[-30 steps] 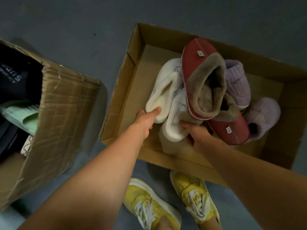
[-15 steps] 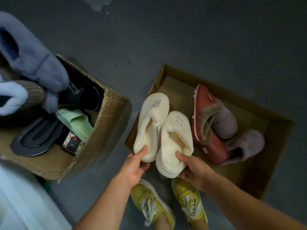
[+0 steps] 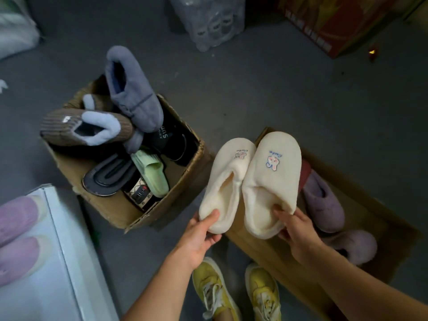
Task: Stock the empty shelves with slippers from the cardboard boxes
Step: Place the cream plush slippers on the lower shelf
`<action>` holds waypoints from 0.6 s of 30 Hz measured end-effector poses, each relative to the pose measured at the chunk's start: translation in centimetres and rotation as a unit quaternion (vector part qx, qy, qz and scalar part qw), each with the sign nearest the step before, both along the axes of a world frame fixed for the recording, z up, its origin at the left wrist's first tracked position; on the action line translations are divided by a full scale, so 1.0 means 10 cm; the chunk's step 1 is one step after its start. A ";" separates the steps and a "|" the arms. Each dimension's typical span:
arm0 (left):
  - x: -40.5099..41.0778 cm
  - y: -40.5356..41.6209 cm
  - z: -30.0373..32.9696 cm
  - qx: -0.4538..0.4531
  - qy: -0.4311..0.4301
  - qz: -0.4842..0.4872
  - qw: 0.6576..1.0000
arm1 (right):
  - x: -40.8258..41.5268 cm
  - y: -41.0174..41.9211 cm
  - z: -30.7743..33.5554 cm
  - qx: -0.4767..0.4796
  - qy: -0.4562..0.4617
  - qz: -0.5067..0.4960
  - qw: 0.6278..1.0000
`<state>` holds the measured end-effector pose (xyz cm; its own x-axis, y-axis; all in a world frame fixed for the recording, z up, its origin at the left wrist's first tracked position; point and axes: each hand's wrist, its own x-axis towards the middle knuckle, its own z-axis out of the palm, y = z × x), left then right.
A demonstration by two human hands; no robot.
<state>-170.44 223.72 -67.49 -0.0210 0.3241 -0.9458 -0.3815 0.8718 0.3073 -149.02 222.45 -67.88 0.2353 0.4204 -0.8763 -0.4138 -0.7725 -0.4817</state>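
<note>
I hold a pair of cream plush slippers side by side above the floor. My left hand (image 3: 201, 237) grips the heel of the left cream slipper (image 3: 227, 181). My right hand (image 3: 296, 235) grips the heel of the right cream slipper (image 3: 272, 179), which carries an embroidered rabbit. Below them on the right lies a flat cardboard box (image 3: 370, 228) with two lilac slippers (image 3: 324, 202) and a red one partly hidden. A second cardboard box (image 3: 148, 212) at centre left holds grey, brown, black and green slippers. A white shelf (image 3: 60, 251) at lower left bears two lilac slippers (image 3: 16, 232).
My yellow sneakers (image 3: 215, 290) stand on the grey floor between the boxes. A shrink-wrapped pack of bottles (image 3: 208, 19) and a red carton (image 3: 335, 22) stand at the back. A white bag (image 3: 14, 26) sits at far left.
Both hands lifted the cream slippers out of the right box and up toward me. The view rose and swung left, bringing the left box and the white shelf into sight.
</note>
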 end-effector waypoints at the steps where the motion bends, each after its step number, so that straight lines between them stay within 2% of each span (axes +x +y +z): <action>1: 0.00 -0.02 0.04 -0.009 -0.013 0.013 1.000 | -0.01 0.02 0.01 -0.002 0.004 0.011 1.000; 7: 0.06 -0.14 0.15 -0.016 -0.071 0.083 0.994 | -0.17 0.13 0.07 -0.028 0.068 0.039 0.997; 12: 0.03 -0.11 0.18 0.005 -0.109 0.178 0.978 | -0.35 0.17 0.15 -0.039 0.102 0.114 0.987; 15: -0.02 -0.11 0.20 0.027 -0.093 0.204 0.974 | -0.51 0.15 0.23 -0.045 0.138 0.138 0.980; 18: -0.05 -0.13 0.17 0.054 -0.006 0.248 0.967 | -0.78 0.04 0.29 -0.023 0.095 0.170 0.981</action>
